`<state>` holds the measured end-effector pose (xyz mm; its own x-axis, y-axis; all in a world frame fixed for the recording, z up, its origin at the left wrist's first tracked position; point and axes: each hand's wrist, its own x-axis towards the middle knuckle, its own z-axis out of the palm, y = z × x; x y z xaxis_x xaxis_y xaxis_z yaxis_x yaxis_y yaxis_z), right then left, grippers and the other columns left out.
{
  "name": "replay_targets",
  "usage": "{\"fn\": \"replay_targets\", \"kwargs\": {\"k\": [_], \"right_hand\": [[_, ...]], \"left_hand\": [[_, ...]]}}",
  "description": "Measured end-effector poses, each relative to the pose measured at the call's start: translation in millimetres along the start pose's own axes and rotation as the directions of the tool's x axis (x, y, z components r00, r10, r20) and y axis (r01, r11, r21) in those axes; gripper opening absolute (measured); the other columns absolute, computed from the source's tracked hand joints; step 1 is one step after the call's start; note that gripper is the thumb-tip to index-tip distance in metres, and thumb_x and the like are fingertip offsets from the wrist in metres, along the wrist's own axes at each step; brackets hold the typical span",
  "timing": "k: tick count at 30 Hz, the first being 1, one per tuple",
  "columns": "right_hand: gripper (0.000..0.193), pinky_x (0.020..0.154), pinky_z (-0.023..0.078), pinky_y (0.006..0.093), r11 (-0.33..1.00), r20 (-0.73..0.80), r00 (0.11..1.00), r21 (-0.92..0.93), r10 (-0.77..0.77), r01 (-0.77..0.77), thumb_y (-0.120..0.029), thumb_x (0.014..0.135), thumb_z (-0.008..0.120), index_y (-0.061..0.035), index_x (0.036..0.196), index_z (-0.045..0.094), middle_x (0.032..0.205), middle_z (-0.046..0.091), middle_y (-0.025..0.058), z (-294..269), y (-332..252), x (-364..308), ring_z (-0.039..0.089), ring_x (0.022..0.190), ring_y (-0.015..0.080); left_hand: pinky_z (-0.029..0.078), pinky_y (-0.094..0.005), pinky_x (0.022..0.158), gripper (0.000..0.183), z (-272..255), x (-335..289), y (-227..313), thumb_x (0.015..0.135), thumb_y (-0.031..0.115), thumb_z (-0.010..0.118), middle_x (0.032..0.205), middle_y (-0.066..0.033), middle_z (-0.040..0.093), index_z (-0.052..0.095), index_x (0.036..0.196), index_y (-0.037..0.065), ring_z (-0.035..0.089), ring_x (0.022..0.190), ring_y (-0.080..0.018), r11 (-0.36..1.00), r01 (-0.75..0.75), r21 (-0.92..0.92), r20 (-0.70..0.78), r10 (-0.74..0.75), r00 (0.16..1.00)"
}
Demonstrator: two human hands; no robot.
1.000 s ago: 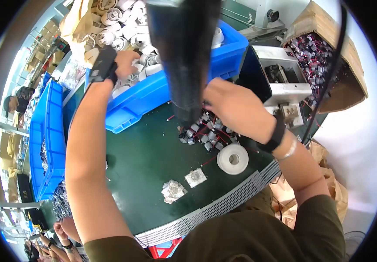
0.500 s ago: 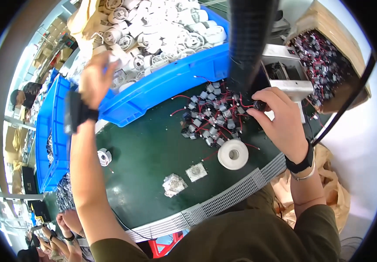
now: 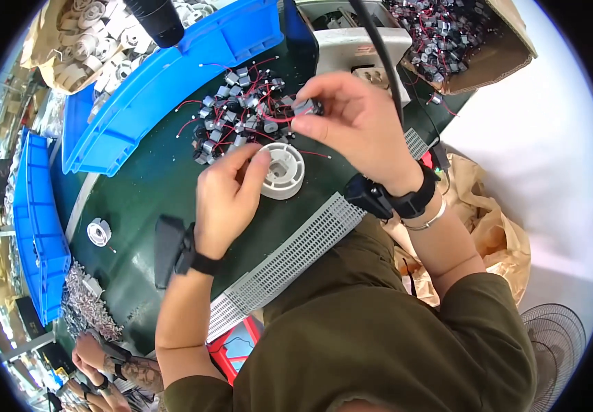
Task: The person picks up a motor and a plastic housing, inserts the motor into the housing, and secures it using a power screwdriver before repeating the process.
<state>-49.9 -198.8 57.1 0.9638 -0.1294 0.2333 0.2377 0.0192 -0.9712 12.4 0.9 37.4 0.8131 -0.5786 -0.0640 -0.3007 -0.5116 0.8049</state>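
Note:
My right hand point(image 3: 361, 127) pinches a small grey motor point(image 3: 304, 108) with red wires between thumb and fingers, held above the bench. In my left hand point(image 3: 231, 196), thumb and fingertips grip the left rim of a round white plastic housing point(image 3: 295, 180). The housing has ribs inside and a shaped hole in its middle. It appears to rest low over the bench; what lies directly under it is hidden. Right behind it spreads a pile of grey and black motors point(image 3: 224, 127) with red leads.
A blue bin point(image 3: 152, 103) of white housings stands at the far left, another blue bin point(image 3: 39, 233) further left. One white part point(image 3: 99, 232) lies on the green bench point(image 3: 138, 199). A cardboard box point(image 3: 475, 79) of motors stands far right. A perforated strip point(image 3: 296, 254) edges the bench.
My left hand has come from the far bin of white housings to the front of the motor pile and grips a housing. My right hand has brought a motor toward it. The view has shifted.

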Motion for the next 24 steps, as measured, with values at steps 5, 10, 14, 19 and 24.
{"fn": "replay_targets", "kwargs": {"k": [5,10,14,19,24], "right_hand": [[0.030,0.078,0.048,0.0231,0.998,0.065,0.997,0.041,0.045,-0.048,0.001,0.084,0.063,0.0040,0.113,0.054,0.102,0.059,0.0050,-1,14,-13,0.058,0.088,0.0092],[0.028,0.079,0.050,0.0253,0.922,0.157,0.982,-0.357,-0.102,0.152,0.001,0.083,0.063,-0.0017,0.111,0.061,0.105,0.058,0.0068,5,8,-10,0.059,0.089,0.0123],[0.029,0.076,0.049,0.0247,0.955,0.108,0.992,-0.284,-0.062,0.090,-0.001,0.082,0.065,-0.0002,0.110,0.059,0.104,0.059,0.0065,4,10,-9,0.058,0.088,0.0115],[0.031,0.068,0.047,0.0225,0.979,0.008,0.999,-0.200,-0.049,0.050,-0.003,0.078,0.071,0.0004,0.104,0.055,0.094,0.059,0.0043,11,7,-13,0.056,0.081,0.0087],[0.029,0.065,0.046,0.0242,0.903,0.118,0.992,-0.419,-0.043,0.089,-0.007,0.074,0.074,-0.0018,0.097,0.057,0.088,0.058,0.0024,17,8,-18,0.055,0.071,0.0088]], "left_hand": [[0.044,-0.0383,0.093,0.076,14,-19,4,0.066,0.015,0.080,0.125,-0.0199,0.049,0.042,0.130,-0.001,0.053,0.112,-0.0342,0.805,-0.486,0.341,-0.161,0.559,0.813],[0.044,-0.0385,0.092,0.084,19,-11,-9,0.061,0.011,0.083,0.124,-0.0176,0.050,0.039,0.131,-0.001,0.053,0.112,-0.0323,0.931,-0.363,0.021,-0.157,0.362,0.919],[0.034,-0.0405,0.104,0.096,17,-14,-14,0.056,0.017,0.086,0.141,-0.0217,0.031,0.035,0.136,-0.001,0.032,0.131,-0.0366,0.862,-0.500,0.087,-0.165,0.507,0.846],[0.042,-0.0373,0.097,0.092,9,1,-17,0.060,0.015,0.083,0.135,-0.0187,0.042,0.034,0.136,0.001,0.047,0.120,-0.0297,0.893,-0.431,-0.130,0.061,0.441,0.895],[0.047,-0.0341,0.087,0.084,24,-2,-23,0.064,0.010,0.082,0.111,-0.0150,0.059,0.033,0.132,-0.002,0.060,0.101,-0.0264,0.856,-0.504,-0.116,-0.169,0.483,0.859]]}}
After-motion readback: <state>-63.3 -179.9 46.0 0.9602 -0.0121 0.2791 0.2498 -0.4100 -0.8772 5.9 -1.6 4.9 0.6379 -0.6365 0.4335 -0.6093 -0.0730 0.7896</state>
